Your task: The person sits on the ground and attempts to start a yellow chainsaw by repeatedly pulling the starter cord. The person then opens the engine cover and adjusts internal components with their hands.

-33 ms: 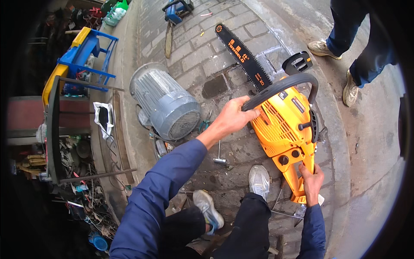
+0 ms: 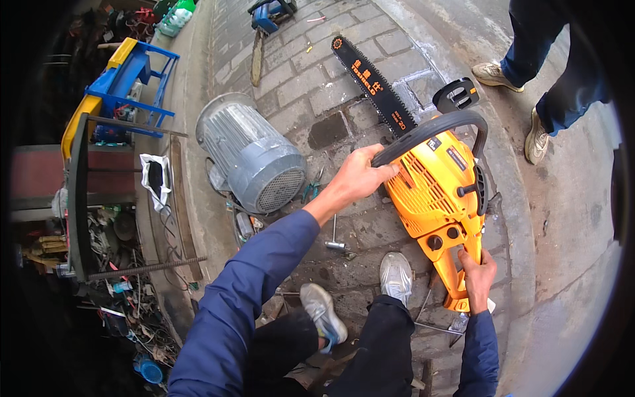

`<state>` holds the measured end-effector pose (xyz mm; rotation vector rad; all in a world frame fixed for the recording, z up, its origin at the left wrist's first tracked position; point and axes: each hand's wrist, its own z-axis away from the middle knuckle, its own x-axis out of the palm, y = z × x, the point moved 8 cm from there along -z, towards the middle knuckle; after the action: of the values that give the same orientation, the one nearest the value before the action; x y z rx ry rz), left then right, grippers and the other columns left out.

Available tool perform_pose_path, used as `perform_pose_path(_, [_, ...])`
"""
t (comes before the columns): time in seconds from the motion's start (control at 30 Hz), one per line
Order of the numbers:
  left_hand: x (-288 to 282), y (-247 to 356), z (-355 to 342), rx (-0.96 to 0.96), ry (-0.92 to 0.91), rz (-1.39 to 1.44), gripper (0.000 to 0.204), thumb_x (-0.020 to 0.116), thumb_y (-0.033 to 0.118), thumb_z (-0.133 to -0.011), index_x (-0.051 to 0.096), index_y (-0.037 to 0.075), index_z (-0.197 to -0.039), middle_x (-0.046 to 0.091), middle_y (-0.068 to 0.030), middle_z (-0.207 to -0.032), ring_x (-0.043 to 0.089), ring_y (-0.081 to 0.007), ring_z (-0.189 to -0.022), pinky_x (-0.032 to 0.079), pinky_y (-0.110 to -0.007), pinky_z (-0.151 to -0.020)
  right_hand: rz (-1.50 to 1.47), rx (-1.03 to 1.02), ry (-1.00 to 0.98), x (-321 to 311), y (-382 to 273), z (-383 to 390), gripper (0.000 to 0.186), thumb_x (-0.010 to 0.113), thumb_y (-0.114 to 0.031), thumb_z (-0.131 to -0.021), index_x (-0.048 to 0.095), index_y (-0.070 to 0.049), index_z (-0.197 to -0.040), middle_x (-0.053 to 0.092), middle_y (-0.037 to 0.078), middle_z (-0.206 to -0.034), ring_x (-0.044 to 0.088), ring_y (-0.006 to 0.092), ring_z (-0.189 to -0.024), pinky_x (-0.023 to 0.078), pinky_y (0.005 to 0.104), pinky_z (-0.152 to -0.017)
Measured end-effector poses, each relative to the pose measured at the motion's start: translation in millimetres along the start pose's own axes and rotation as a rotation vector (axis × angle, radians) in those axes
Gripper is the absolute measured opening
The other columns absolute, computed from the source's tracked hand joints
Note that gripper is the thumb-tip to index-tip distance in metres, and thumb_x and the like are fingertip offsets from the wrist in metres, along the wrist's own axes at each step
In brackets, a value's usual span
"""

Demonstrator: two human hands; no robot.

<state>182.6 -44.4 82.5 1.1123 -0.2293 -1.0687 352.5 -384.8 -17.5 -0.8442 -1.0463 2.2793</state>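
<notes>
Before us, an orange chainsaw (image 2: 428, 192) over brick paving (image 2: 291, 96), its bar (image 2: 374, 86) pointing away. Our left grip (image 2: 357, 176) clasps the black front handle (image 2: 431, 130), our right grip (image 2: 478, 278) the rear handle (image 2: 471, 245); we'd best keep both wrapped, the bar clear of the grey motor (image 2: 254, 149).

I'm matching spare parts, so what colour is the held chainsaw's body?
The chainsaw body is yellow-orange; it shows best in the head view.

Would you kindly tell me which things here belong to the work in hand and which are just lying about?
In hand:
- orange chainsaw
- its front handle, under the left hand
- its rear handle, under the right hand

Apparently just lying about:
- grey motor
- blue chainsaw
- T-shaped metal tool
</notes>
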Motion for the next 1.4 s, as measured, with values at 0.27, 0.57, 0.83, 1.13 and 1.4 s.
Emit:
perform_pose_path(0.27, [-2,-61,-32,0.101,-0.031,0.321,0.026,0.072,0.014,-0.098,0.067,-0.001,-0.119,0.069,-0.0020,-0.102,0.061,-0.0102,-0.096,0.050,-0.028,-0.087,0.164,-0.058,0.091,13,-13,-8,0.030,0.081,-0.022,-0.087,0.074,0.003,-0.104,0.069,0.004,-0.081,0.059,0.0077,-0.075,0.050,0.0279,-0.068])
perform_pose_path(0.57, [-32,-143,-6,-0.029,0.119,0.189,0.014,0.070,0.009,-0.097,0.066,0.004,-0.109,0.063,0.0031,-0.095,0.056,-0.0074,-0.089,0.046,-0.026,-0.081,0.299,-0.142,0.213,64,14,22,0.031,0.081,-0.026,-0.083,0.067,-0.001,-0.096,0.067,0.015,-0.071,0.066,0.0201,-0.064,0.054,0.0364,-0.064])
perform_pose_path(0.83, [-49,-195,-3,-0.051,0.203,-0.004,0.022,0.077,0.015,-0.089,0.071,0.002,-0.106,0.068,-0.0015,-0.087,0.061,-0.0098,-0.081,0.050,-0.029,-0.076,0.389,-0.189,0.214,96,35,37,0.029,0.080,-0.028,-0.084,0.066,-0.006,-0.097,0.070,0.020,-0.077,0.071,0.0397,-0.072,0.055,0.0466,-0.067])
perform_pose_path(1.13, [-42,-235,-2,-0.068,0.165,-0.004,0.024,0.074,0.004,-0.090,0.072,-0.003,-0.113,0.073,-0.0066,-0.105,0.067,-0.0162,-0.098,0.053,-0.033,-0.089,0.427,-0.187,0.149,112,37,44,0.038,0.085,-0.027,-0.079,0.063,-0.007,-0.104,0.074,0.020,-0.090,0.072,0.0423,-0.086,0.057,0.0492,-0.074])
perform_pose_path(1.4, [-43,-245,3,-0.092,0.226,0.014,0.035,0.074,0.012,-0.093,0.069,-0.005,-0.124,0.071,-0.0095,-0.117,0.065,-0.0182,-0.109,0.049,-0.034,-0.099,0.442,-0.137,0.151,115,44,42,0.039,0.086,-0.026,-0.077,0.064,-0.005,-0.103,0.074,0.022,-0.091,0.072,0.0424,-0.086,0.057,0.0478,-0.075])
